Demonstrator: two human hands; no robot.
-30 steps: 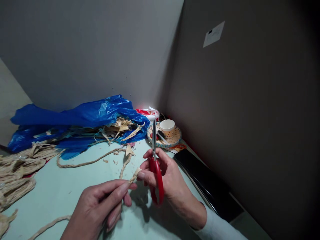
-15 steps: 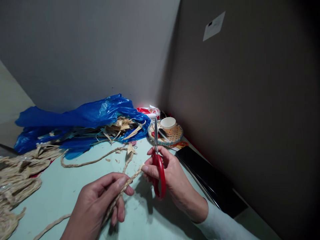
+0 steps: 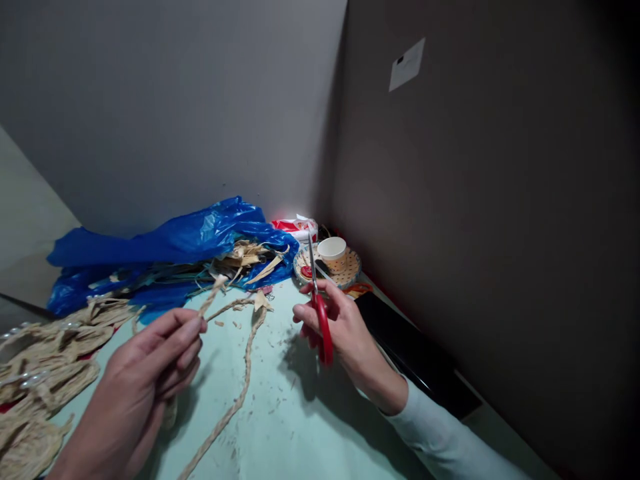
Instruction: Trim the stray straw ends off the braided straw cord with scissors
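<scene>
Between the thumb and fingers of my left hand (image 3: 155, 367) is pinched a twisted straw-coloured cord (image 3: 212, 297), its short end pointing up and away. My right hand (image 3: 334, 320) holds red-handled scissors (image 3: 323, 320), blades upright and together, off to the right and apart from the cord. Another length of twisted rope (image 3: 245, 380) lies on the pale green tabletop (image 3: 280, 427) between my hands, topped by a dry, pale flared end. The rest of the held cord is mostly hidden behind my left hand.
A blue plastic bag (image 3: 165, 247) with dry fibre strips (image 3: 245, 253) lies at the back. Woven fibre pieces (image 3: 65, 347) with clear beads cover the left side. A round woven tray (image 3: 354, 265) carries a paper cup (image 3: 332, 251); a black flat object (image 3: 410, 353) lies along the right wall.
My left hand has moved left with the cord, drawing its end away from my right hand. The right hand's fingertips have let go of the cord and keep the scissors.
</scene>
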